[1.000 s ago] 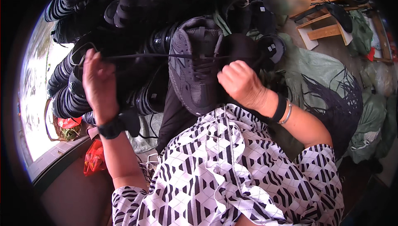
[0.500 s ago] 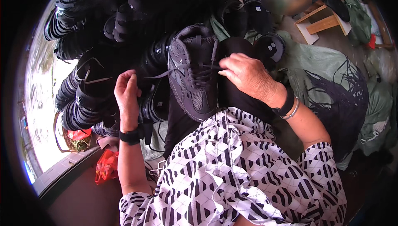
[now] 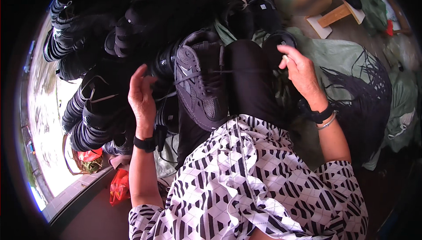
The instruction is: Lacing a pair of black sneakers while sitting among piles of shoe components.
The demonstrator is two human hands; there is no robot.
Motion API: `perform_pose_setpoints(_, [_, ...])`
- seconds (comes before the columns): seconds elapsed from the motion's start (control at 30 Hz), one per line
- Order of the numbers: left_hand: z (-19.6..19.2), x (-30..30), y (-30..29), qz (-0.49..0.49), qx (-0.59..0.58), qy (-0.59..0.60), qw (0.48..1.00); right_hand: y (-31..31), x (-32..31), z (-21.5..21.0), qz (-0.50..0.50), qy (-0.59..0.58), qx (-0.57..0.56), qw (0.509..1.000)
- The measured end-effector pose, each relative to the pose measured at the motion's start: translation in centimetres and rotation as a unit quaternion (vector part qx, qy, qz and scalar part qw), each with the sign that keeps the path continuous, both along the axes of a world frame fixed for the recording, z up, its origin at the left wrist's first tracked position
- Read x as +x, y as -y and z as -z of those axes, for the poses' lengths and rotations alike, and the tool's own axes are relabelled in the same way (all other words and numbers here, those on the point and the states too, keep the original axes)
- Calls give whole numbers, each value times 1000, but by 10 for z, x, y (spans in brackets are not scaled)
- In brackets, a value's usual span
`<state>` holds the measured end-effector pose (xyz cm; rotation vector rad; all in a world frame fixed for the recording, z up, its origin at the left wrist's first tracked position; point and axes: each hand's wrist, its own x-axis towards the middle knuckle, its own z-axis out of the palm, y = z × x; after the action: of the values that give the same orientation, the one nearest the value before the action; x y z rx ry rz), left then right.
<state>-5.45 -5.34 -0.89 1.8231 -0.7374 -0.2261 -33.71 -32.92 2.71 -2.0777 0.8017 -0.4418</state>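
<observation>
A dark grey sneaker rests upright on my lap, its heel away from me and its toe toward my shirt. My left hand is raised to the left of the sneaker, index finger and thumb apart, with nothing visible between them. One dark shoelace slants across the sneaker's left side. Another shoelace stretches right over my black trouser leg toward my right hand. That hand has its index finger extended and the others curled, seemingly around the lace; its very end is hard to see.
Stacks of black shoes stand to the left and far side. Green sacking with a bundle of dark laces lies at the right. A wooden stool stands far right; a red plastic bag is at lower left.
My right hand has moved away from the sneaker to the right, drawing the lace out. My left hand has shifted slightly right and its fingers have spread.
</observation>
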Motion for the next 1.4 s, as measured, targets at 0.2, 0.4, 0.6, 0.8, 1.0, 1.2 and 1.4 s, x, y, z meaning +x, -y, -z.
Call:
perform_pose_setpoints(0.2, [-42, -53, 50, 146, -104, -203, 963, -33, 64, -8, -51, 174, 54, 982])
perform_pose_setpoints(0.4, [-43, -47, 42, 134, -8, -237, 962, -47, 78, 10, -170, 32, 51, 984])
perform_pose_setpoints(0.6, [-39, -52, 33, 137, 52, -199, 969, -46, 91, 1, -174, -8, 66, 983])
perform_pose_setpoints(0.8, [-39, -42, 34, 153, 95, -220, 959, -58, 102, -3, -238, -38, -277, 930])
perform_pose_setpoints(1.0, [-31, -43, 42, 157, 65, -197, 966, -44, 97, -4, -241, -38, 28, 969])
perform_pose_setpoints(1.2, [-30, -50, 51, 103, 47, -165, 980, -39, 97, 3, -244, -30, 81, 966])
perform_pose_setpoints(1.4, [-50, -57, 65, 118, 160, 272, 941, -34, 95, 0, -278, 26, -140, 950])
